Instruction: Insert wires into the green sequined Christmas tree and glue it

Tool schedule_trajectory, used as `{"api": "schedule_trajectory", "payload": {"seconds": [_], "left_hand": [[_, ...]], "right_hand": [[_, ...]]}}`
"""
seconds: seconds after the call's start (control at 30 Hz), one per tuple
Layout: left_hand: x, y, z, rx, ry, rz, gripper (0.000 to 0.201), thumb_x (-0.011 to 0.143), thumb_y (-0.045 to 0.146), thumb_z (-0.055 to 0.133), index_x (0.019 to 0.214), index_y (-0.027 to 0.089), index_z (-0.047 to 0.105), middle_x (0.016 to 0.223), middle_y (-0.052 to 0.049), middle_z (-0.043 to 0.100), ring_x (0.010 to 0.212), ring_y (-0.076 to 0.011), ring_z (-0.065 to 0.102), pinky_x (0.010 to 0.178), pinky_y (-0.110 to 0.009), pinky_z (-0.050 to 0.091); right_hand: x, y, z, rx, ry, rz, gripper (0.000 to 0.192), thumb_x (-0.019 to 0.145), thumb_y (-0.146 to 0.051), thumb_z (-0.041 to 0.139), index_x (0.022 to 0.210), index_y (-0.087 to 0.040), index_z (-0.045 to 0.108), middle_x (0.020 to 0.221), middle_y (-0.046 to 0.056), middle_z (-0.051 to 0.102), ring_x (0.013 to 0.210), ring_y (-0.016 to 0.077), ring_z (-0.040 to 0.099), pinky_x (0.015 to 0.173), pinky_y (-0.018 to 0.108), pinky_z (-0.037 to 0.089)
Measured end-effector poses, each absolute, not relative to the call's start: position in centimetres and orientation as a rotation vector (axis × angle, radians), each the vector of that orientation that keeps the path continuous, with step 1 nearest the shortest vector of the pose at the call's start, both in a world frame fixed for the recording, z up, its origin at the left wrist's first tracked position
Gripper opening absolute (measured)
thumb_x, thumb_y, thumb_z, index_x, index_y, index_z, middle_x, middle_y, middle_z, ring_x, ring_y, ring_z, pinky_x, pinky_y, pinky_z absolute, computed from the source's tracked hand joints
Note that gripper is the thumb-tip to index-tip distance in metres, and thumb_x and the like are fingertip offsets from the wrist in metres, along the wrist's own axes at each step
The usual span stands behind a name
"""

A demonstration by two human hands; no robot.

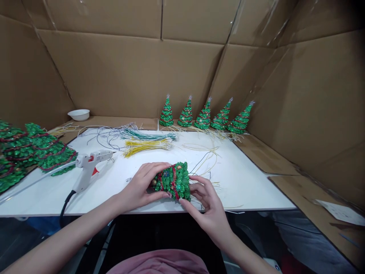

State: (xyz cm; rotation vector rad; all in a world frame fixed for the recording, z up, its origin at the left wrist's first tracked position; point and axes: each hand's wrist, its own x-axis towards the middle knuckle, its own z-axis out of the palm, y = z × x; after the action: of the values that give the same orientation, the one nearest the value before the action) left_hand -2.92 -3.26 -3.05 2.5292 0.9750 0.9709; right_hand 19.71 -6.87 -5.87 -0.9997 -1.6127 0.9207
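Observation:
A small green glittery Christmas tree with red garland lies on its side near the front edge of the white board. My left hand wraps around its pointed end. My right hand touches its wide base from the right, fingers curled under it. Thin wires trail from the base across the board.
A white glue gun rests left of my hands, cord hanging off the front. Bundles of green wires and yellow wires lie behind. Several finished trees stand at the back; more trees lie at left. A white bowl sits far left. Cardboard walls surround.

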Motion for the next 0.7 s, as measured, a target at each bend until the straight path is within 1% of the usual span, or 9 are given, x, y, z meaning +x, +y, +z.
{"api": "schedule_trajectory", "payload": {"seconds": [0.1,0.17,0.3,0.4,0.47,0.5,0.6,0.67,0.7], "left_hand": [[-2.9,-3.3,-2.9,2.537,0.983,0.947,0.068,0.083,0.041,0.067,0.139,0.026,0.033,0.139,-0.011,0.048,0.127,-0.0267,0.045,0.105,-0.043,0.039],[-3.0,-3.4,-2.8,2.547,0.983,0.940,0.068,0.083,0.041,0.067,0.140,0.026,0.032,0.139,-0.011,0.048,0.128,-0.0263,0.044,0.106,-0.043,0.038],[-3.1,-3.6,-2.7,2.563,0.978,0.948,0.067,0.084,0.041,0.066,0.140,0.026,0.032,0.140,-0.011,0.047,0.127,-0.0269,0.044,0.105,-0.043,0.039],[-3.1,-3.7,-2.8,2.580,0.975,0.948,0.066,0.085,0.040,0.065,0.141,0.026,0.032,0.140,-0.012,0.047,0.126,-0.0273,0.045,0.104,-0.043,0.040],[-3.1,-3.7,-2.8,2.595,0.966,0.941,0.066,0.085,0.040,0.064,0.141,0.026,0.031,0.140,-0.012,0.047,0.126,-0.0277,0.046,0.104,-0.044,0.039],[-3.1,-3.7,-2.8,2.604,0.959,0.934,0.066,0.085,0.040,0.064,0.141,0.026,0.031,0.140,-0.013,0.047,0.126,-0.0278,0.046,0.104,-0.045,0.039],[-3.1,-3.6,-2.8,2.627,0.937,0.898,0.067,0.086,0.041,0.063,0.142,0.027,0.029,0.139,-0.012,0.048,0.124,-0.0273,0.048,0.103,-0.045,0.040],[-3.1,-3.6,-2.8,2.624,0.941,0.870,0.068,0.087,0.041,0.062,0.143,0.027,0.027,0.140,-0.012,0.048,0.124,-0.0269,0.048,0.102,-0.045,0.040],[-3.0,-3.6,-2.9,2.617,0.948,0.860,0.068,0.087,0.041,0.062,0.143,0.027,0.026,0.140,-0.012,0.048,0.124,-0.0267,0.048,0.102,-0.044,0.041]], "right_hand": [[20.4,-6.9,-5.3,-0.987,-1.708,0.822,0.044,0.081,-0.026,0.067,0.119,-0.026,0.046,0.090,0.003,0.065,0.087,0.0179,0.067,0.088,0.035,0.055],[21.2,-7.1,-4.6,-0.988,-1.767,0.745,0.039,0.080,-0.025,0.067,0.116,-0.025,0.050,0.092,0.004,0.066,0.088,0.0187,0.067,0.086,0.034,0.056],[23.1,-6.7,-1.8,-1.005,-1.830,0.552,0.017,0.084,-0.026,0.063,0.101,-0.025,0.060,0.083,0.003,0.069,0.075,0.0185,0.069,0.072,0.031,0.058],[24.9,-4.7,1.1,-1.037,-1.782,0.375,0.009,0.086,-0.032,0.061,0.089,-0.024,0.065,0.075,0.002,0.069,0.066,0.0173,0.067,0.065,0.030,0.055],[26.1,-2.0,2.4,-1.047,-1.694,0.285,0.022,0.090,-0.040,0.055,0.083,-0.023,0.066,0.066,0.002,0.067,0.062,0.0165,0.066,0.063,0.029,0.053],[26.7,-0.2,2.7,-1.066,-1.671,0.254,0.030,0.092,-0.044,0.050,0.080,-0.022,0.066,0.065,0.003,0.066,0.063,0.0170,0.066,0.065,0.030,0.052],[28.5,5.9,1.7,-1.173,-1.649,0.317,0.055,0.095,-0.054,0.031,0.070,-0.018,0.065,0.063,0.007,0.066,0.058,0.0174,0.064,0.061,0.030,0.051],[29.4,9.7,0.0,-1.375,-1.804,0.296,0.063,0.096,-0.053,0.021,0.072,-0.015,0.065,0.065,0.009,0.067,0.061,0.0179,0.065,0.061,0.029,0.049],[29.7,11.2,-0.9,-1.415,-1.861,0.291,0.059,0.096,-0.051,0.026,0.072,-0.014,0.066,0.064,0.010,0.067,0.062,0.0186,0.064,0.062,0.029,0.048]]}}
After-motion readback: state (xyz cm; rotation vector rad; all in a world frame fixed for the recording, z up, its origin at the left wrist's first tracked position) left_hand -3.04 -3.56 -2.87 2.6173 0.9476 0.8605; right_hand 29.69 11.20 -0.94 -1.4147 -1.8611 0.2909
